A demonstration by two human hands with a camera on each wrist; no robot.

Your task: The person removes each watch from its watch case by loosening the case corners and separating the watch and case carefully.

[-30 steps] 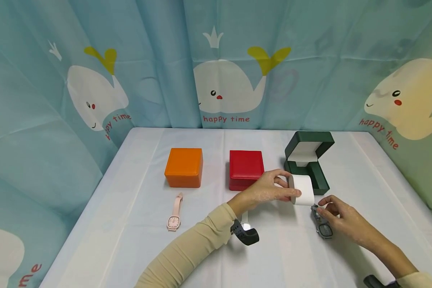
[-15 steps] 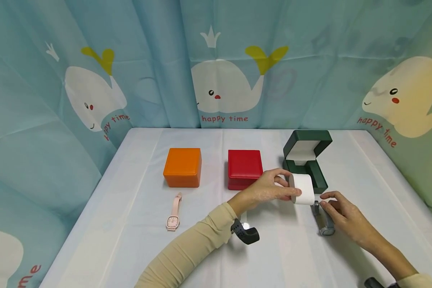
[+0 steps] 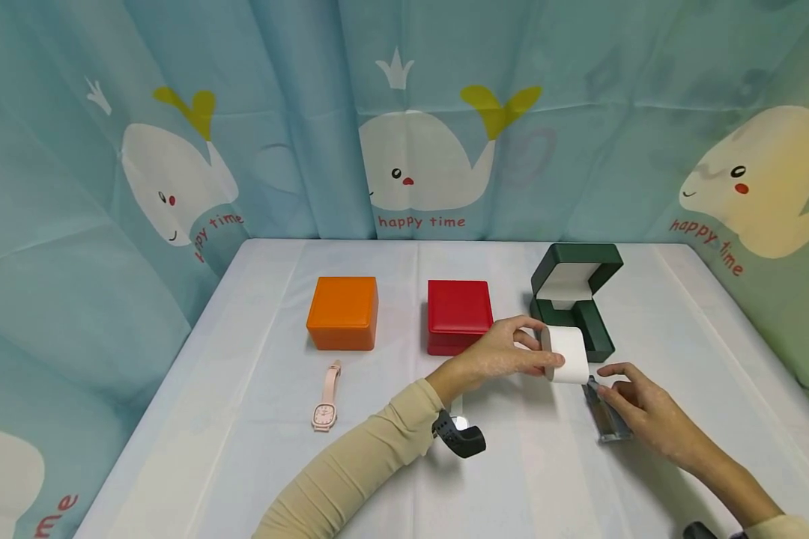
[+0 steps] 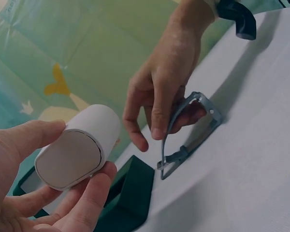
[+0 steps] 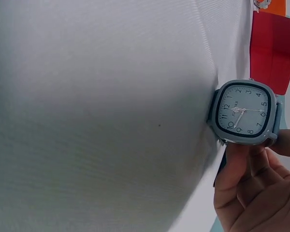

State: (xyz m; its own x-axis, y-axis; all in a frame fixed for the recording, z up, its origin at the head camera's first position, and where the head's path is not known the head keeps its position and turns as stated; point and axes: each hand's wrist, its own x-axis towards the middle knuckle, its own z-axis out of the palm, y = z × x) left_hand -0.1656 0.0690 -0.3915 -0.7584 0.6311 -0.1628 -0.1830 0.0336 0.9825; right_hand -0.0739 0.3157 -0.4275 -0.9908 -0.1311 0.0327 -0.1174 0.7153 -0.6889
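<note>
My left hand (image 3: 502,352) grips a white, rounded watch cushion (image 3: 569,355) by its ends, in front of the open green watch box (image 3: 600,333). To the right, my right hand (image 3: 654,408) pinches the strap of a grey-blue watch (image 3: 607,419) between thumb and fingers. In the left wrist view the strap (image 4: 166,125) forms a loop, apart from the cushion. The right wrist view shows the square watch face (image 5: 246,111), with the fingers (image 5: 232,169) beside it. Whether the watch touches the cloth cannot be told.
A closed red box (image 3: 460,314) and a closed orange box (image 3: 341,314) stand to the left. A pink watch (image 3: 325,408) lies before the orange one. A white watch (image 3: 460,423) is mostly hidden under my left forearm. A whale-print curtain (image 3: 431,165) hangs behind the table.
My right hand has turned the watch, so its face no longer shows in the head view and the strap loop's inside does. The left hand and cushion have stayed in place.
</note>
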